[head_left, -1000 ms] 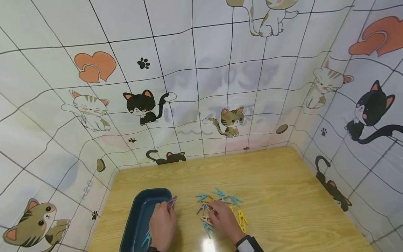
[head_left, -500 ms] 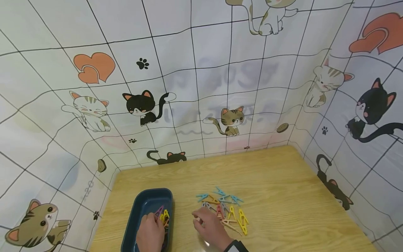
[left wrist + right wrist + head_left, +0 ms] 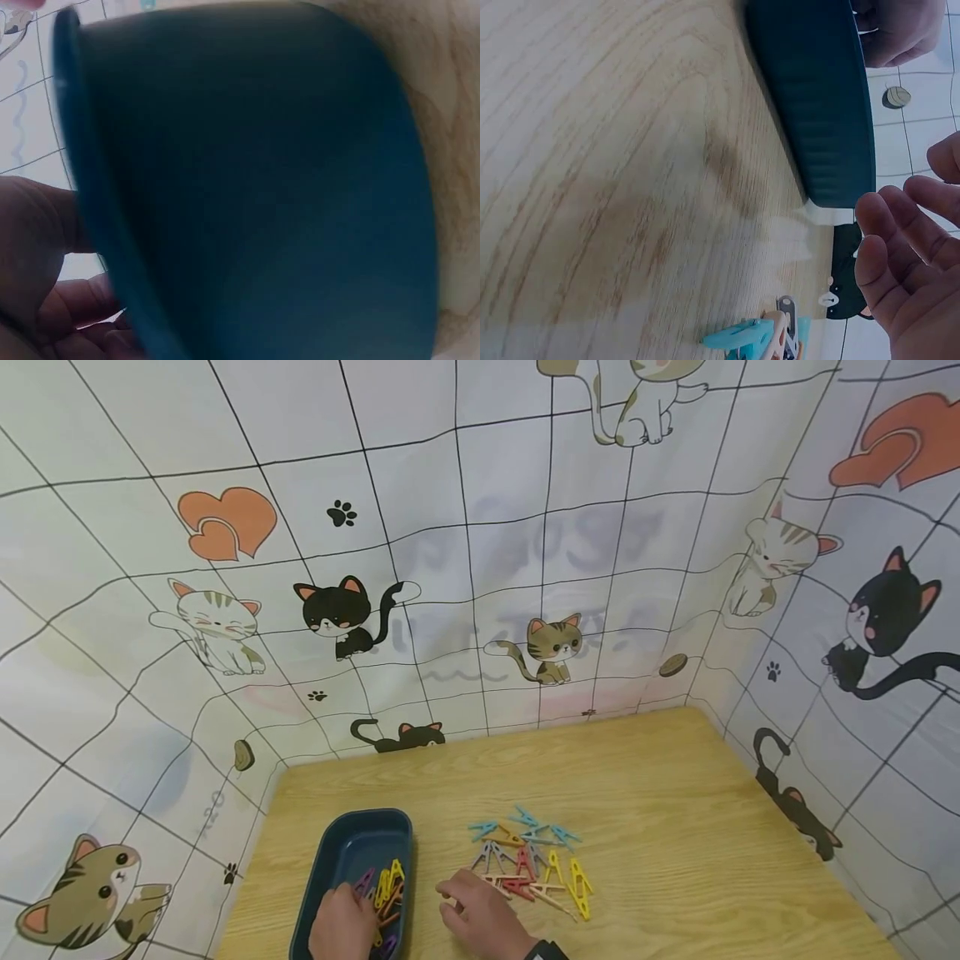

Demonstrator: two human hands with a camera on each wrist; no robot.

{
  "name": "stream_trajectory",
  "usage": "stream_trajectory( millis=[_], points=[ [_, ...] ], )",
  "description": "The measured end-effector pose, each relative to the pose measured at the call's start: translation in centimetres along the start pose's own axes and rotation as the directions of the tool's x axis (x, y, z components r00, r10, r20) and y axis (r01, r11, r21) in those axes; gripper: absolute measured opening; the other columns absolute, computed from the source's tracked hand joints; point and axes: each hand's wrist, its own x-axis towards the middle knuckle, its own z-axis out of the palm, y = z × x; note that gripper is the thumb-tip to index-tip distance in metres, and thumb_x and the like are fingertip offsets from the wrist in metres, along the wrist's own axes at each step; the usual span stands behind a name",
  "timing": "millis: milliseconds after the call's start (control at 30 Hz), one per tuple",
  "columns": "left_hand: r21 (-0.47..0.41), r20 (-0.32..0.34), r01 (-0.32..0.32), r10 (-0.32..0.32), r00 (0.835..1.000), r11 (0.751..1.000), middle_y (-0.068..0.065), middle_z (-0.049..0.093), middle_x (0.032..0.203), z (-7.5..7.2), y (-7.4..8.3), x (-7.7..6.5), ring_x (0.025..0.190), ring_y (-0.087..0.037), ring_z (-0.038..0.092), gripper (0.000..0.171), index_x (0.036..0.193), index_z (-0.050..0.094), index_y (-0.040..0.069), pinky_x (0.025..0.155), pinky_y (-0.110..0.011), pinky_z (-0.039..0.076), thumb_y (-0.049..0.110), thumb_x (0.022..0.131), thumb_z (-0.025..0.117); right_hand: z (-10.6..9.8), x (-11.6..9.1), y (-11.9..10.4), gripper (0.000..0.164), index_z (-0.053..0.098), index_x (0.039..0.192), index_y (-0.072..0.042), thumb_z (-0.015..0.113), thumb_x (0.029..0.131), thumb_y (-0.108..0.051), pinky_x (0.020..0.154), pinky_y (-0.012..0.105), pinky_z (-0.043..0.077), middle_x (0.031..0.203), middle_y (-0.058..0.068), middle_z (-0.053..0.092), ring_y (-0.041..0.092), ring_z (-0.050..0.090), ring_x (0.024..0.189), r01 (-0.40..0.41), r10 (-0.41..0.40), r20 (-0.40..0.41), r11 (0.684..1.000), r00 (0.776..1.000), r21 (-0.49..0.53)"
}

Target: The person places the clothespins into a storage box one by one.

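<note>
Covering clothespins (image 3: 386, 885) partly, left grip (image 3: 343, 925) over cropped tray (image 3: 358, 843), hold unclear

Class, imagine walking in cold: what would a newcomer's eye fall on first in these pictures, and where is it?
Probably the cartoon cats and orange hearts on the white gridded backdrop filling most of the head view. Next, the bright clothespins scattered on the wooden table, beyond the right hand. Then the dark blue tray toward the table's left, holding more clothespins, with the left hand over it.

The tray (image 3: 362, 839) is blue, the clothespins (image 3: 517, 887) multicoloured.
</note>
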Motion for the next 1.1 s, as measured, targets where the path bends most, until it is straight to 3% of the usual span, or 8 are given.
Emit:
stream_trajectory(
  millis=[300, 433, 500, 600, 700, 833, 967, 1100],
  points=[
    [-0.001, 0.026, -0.013, 0.013, 1.000, 1.000, -0.015, 0.054, 0.076, 0.5, -0.3, 0.2, 0.067, -0.032, 0.059, 0.014, 0.077, 0.058, 0.002, 0.060, -0.049, 0.047, 0.008, 0.090, 0.061, -0.2, -0.2, 0.2, 0.025, 0.068, 0.127, -0.007, 0.057, 0.107, -0.017, 0.073, 0.021, 0.053, 0.111, 0.009, 0.063, 0.003, 0.061, 0.085, -0.001, 0.001, -0.011, 0.999, 1.000, -0.037],
    [-0.007, -0.014, -0.044, 0.044, 0.999, 0.999, -0.017, 0.055, 0.084, 0.3, 1.0, -0.6, 0.071, -0.031, 0.058, 0.015, 0.092, 0.065, -0.003, 0.065, -0.051, 0.050, 0.012, 0.091, 0.063, -0.9, -0.4, 0.6, 0.024, 0.069, 0.125, -0.008, 0.058, 0.106, -0.016, 0.071, 0.020, 0.052, 0.110, 0.009, 0.065, 0.001, 0.061, 0.083, -0.001, -0.003, -0.055, 0.998, 0.998, -0.066],
    [-0.019, -0.055, -0.089, 0.088, 0.995, 0.996, -0.020, 0.057, 0.092, 0.1, 2.0, -1.3, 0.076, -0.034, 0.061, 0.022, 0.102, 0.067, -0.006, 0.070, -0.053, 0.052, 0.013, 0.091, 0.065, -1.5, -0.5, 0.9, 0.022, 0.070, 0.122, -0.007, 0.060, 0.104, -0.013, 0.068, 0.020, 0.052, 0.106, 0.008, 0.065, -0.001, 0.059, 0.081, 0.015, -0.024, -0.097, 0.996, 0.995, -0.092],
    [-0.052, -0.127, -0.181, 0.173, 0.977, 0.982, -0.022, 0.060, 0.103, 0.0, 3.4, -2.3, 0.085, -0.036, 0.065, 0.028, 0.111, 0.068, -0.006, 0.076, -0.056, 0.054, 0.013, 0.091, 0.068, -2.4, -0.8, 1.1, 0.020, 0.072, 0.118, -0.005, 0.062, 0.101, -0.009, 0.067, 0.019, 0.052, 0.102, 0.006, 0.067, 0.000, 0.060, 0.080, 0.056, -0.083, -0.179, 0.987, 0.980, -0.149],
    [-0.091, -0.203, -0.288, 0.265, 0.942, 0.953, -0.021, 0.063, 0.107, 0.3, 4.4, -3.1, 0.087, -0.036, 0.067, 0.026, 0.112, 0.071, -0.004, 0.074, -0.054, 0.056, 0.012, 0.091, 0.071, -3.4, -0.9, 1.1, 0.018, 0.073, 0.115, -0.006, 0.064, 0.099, -0.007, 0.067, 0.019, 0.053, 0.103, 0.006, 0.069, 0.000, 0.060, 0.080, 0.067, -0.115, -0.241, 0.977, 0.964, -0.201],
    [-0.108, -0.268, -0.381, 0.342, 0.901, 0.918, -0.016, 0.063, 0.107, 1.3, 5.8, -4.1, 0.085, -0.031, 0.067, 0.024, 0.111, 0.073, 0.000, 0.072, -0.049, 0.056, 0.009, 0.089, 0.073, -4.8, -1.3, 1.1, 0.020, 0.073, 0.117, -0.007, 0.064, 0.099, -0.007, 0.068, 0.020, 0.054, 0.111, 0.009, 0.071, -0.001, 0.061, 0.081, 0.000, -0.063, -0.283, 0.975, 0.957, -0.220],
    [-0.108, -0.254, -0.414, 0.378, 0.890, 0.904, -0.012, 0.062, 0.106, 2.2, 7.1, -5.2, 0.082, -0.027, 0.065, 0.023, 0.110, 0.073, 0.002, 0.068, -0.044, 0.055, 0.009, 0.088, 0.074, -6.1, -1.8, 1.2, 0.023, 0.074, 0.118, -0.008, 0.064, 0.098, -0.005, 0.068, 0.022, 0.056, 0.110, 0.008, 0.070, 0.000, 0.063, 0.083, -0.065, -0.004, -0.319, 0.977, 0.948, -0.205],
    [-0.120, -0.206, -0.440, 0.411, 0.888, 0.890, -0.009, 0.062, 0.103, 3.3, 8.1, -6.1, 0.075, -0.021, 0.060, 0.020, 0.108, 0.072, 0.006, 0.062, -0.038, 0.050, 0.009, 0.088, 0.076, -6.8, -2.5, 1.5, 0.022, 0.075, 0.116, -0.007, 0.066, 0.097, -0.005, 0.065, 0.022, 0.054, 0.106, 0.004, 0.069, 0.000, 0.062, 0.080, -0.080, -0.014, -0.380, 0.970, 0.925, -0.230]
  ],
)
